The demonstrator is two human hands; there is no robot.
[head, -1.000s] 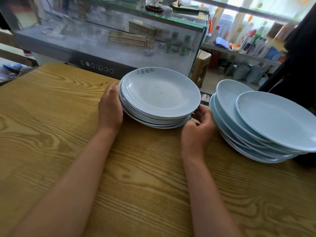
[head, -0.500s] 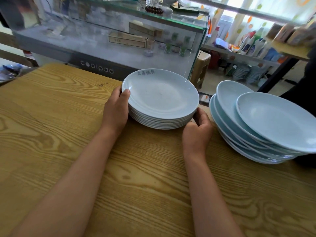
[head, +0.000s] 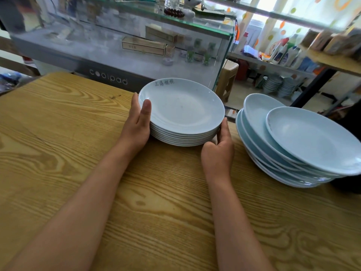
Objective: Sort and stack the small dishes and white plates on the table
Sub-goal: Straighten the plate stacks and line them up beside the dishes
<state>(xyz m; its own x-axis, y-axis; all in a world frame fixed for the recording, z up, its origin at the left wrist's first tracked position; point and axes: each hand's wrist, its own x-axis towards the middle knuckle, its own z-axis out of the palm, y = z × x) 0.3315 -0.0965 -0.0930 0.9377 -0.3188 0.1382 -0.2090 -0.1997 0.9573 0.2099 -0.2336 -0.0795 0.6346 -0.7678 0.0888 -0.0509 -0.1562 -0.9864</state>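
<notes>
The left hand (head: pixel 137 126) grips the neat stack of small dishes (head: pixel 181 112) on the table (head: pixel 58 133), thumb over the rim; the right hand (head: pixel 218 151) cups its other side. A careless shove could knock the skewed white plates (head: pixel 304 141) at the right. The cabinet (head: pixel 117 55) behind reads "coolpad"; the top dish's green writing is illegible.

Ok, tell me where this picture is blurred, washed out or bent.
Head view: the window at top right is blown out; the shelf items at the right edge are smeared; the glass counter looks hazy with reflections; the wide lens bows the table edge; the stack of plates and both hands are sharp.
</notes>
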